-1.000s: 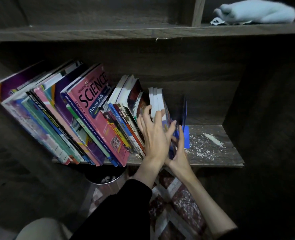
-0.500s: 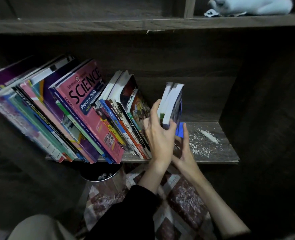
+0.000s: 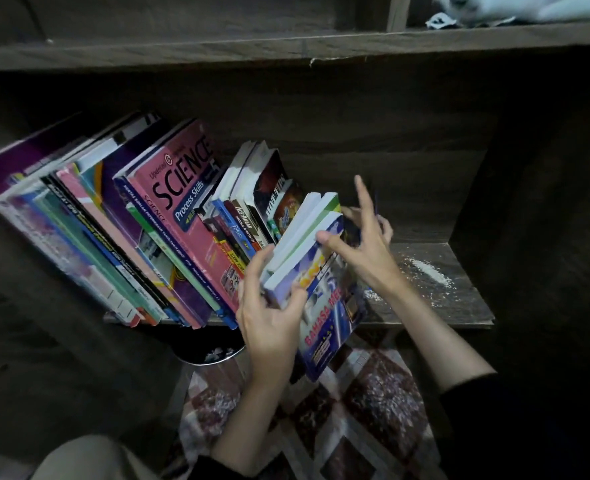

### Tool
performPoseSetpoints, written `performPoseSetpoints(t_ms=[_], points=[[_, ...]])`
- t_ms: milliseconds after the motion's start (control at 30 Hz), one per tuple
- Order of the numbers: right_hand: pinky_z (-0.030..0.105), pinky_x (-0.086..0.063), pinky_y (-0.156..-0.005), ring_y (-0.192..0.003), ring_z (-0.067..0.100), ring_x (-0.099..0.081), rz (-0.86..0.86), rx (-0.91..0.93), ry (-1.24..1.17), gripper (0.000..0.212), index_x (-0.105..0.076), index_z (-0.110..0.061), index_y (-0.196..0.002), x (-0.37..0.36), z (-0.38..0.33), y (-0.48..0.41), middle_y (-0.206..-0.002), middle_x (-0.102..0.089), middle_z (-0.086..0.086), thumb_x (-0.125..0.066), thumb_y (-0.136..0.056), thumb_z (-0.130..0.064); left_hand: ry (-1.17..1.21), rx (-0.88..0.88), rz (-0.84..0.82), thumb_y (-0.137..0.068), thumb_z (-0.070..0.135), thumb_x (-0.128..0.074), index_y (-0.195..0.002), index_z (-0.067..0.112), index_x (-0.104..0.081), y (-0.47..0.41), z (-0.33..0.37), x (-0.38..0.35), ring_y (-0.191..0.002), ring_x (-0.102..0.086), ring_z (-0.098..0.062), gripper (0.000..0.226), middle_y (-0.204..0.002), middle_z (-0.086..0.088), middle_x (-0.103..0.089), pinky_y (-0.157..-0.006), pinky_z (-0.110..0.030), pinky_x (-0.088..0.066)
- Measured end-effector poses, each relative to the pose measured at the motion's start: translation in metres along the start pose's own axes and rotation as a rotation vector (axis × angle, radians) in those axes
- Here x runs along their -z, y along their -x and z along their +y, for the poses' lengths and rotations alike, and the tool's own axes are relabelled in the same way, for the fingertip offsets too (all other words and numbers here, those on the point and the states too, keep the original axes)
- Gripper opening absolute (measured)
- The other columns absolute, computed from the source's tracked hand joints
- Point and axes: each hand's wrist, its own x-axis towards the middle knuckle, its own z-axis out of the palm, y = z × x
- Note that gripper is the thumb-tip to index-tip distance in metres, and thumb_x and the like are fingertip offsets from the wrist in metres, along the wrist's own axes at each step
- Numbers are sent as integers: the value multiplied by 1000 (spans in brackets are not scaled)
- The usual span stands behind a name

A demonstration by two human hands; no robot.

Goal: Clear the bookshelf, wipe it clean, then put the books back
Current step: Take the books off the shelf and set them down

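Several books [image 3: 309, 268] are pinched in the left hand's [image 3: 269, 323] grip at the shelf's [image 3: 452, 306] front edge; the right hand's [image 3: 368, 247] grip, spread, apparently touches them.

Light: dim, frontal, catching the books [image 3: 182, 188] | Shadows: heavy across bookshelf [image 3: 459, 306] recesses and sides | Blur: slight on right hand [image 3: 366, 251] | Edges: wide-angle bowing

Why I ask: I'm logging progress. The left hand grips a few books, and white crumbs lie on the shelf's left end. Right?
Not quite: the head view shows the white crumbs on the right end of the shelf, not its left. The left hand does grip a few books.
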Motion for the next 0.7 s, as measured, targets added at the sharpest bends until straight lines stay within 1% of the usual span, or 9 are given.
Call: performPoseSetpoints(t_ms=[67, 100, 200, 300, 400, 467, 533, 633, 700], points=[[40, 19, -114, -138, 6, -26, -22, 62, 86, 100, 11, -61, -138, -8, 1, 0, -141, -49, -8, -46, -60, -87, 11, 6, -25, -79, 12, -62, -121, 44, -52, -3, -5, 7, -104, -58, -3, 53, -123, 21, -53, -86, -27, -49], [38, 27, -111, -139, 6, -28, -21, 93, 110, 97, 11, -61, -138, -11, 1, 0, -139, -50, -11, -44, -62, -87, -11, 6, -31, -79, 14, -61, -118, 46, -50, -4, -7, 8, -115, -52, 0, 52, -122, 28, -51, -94, -22, -43], [42, 30, -110, -143, 4, -23, 1, 165, 85, 95, 8, -49, -146, -20, 3, 0, -125, -63, -13, -45, -73, -79, -67, -20, 16, -81, 18, -58, -112, 47, -45, -4, -8, -5, -114, -41, 17, 44, -115, 43, -45, -91, -1, -31], [46, 23, -114, -140, -13, -5, 19, 244, 81, 89, 5, -39, -149, -28, 1, 3, -119, -66, -10, -41, -82, -74, -90, -98, 158, -85, 25, -67, -119, 29, -47, -3, -10, -20, -114, -42, 17, 40, -121, 28, -45, -96, -4, -31], [51, 9, -117, -128, -27, 13, 32, 222, 60, 86, 5, -42, -146, -32, -1, 9, -130, -51, -16, -41, -80, -72, -44, -87, 219, -83, 18, -71, -114, 32, -51, -10, -13, -20, -111, -48, 12, 39, -114, 28, -53, -94, -7, -34], [54, -10, -118, -143, -5, -2, 11, 154, 26, 91, 7, -55, -142, -28, -4, 16, -145, -35, -20, -46, -73, -80, -12, -89, 188, -84, 19, -71, -110, 34, -52, -11, -4, -11, -109, -51, 9, 36, -109, 31, -55, -93, -7, -35], [48, -31, -112, -139, 13, -32, -18, 134, 25, 98, 7, -65, -137, -21, -10, 24, -148, -33, -18, -57, -64, -80, -3, -114, 158, -83, 17, -70, -110, 25, -54, -13, 9, 3, -107, -51, 10, 33, -109, 25, -56, -92, -6, -35], [43, -41, -103, -119, 10, -51, -92, 110, -9, 106, 7, -75, -128, -13, -27, 41, -135, -36, -26, -70, -55, -70, 23, -46, 92, -81, 18, -72, -103, 25, -57, -27, 22, 35, -105, -53, 10, 28, -105, 14, -58, -90, -8, -39], [49, -47, -98, -110, 10, -59, -147, 99, -23, 109, 4, -74, -131, -12, -34, 53, -132, -50, -15, -74, -55, -67, 95, 84, 7, -78, 34, -77, -96, 35, -61, -35, 25, 54, -111, -59, -11, 25, -104, 12, -62, -95, -34, -49]])
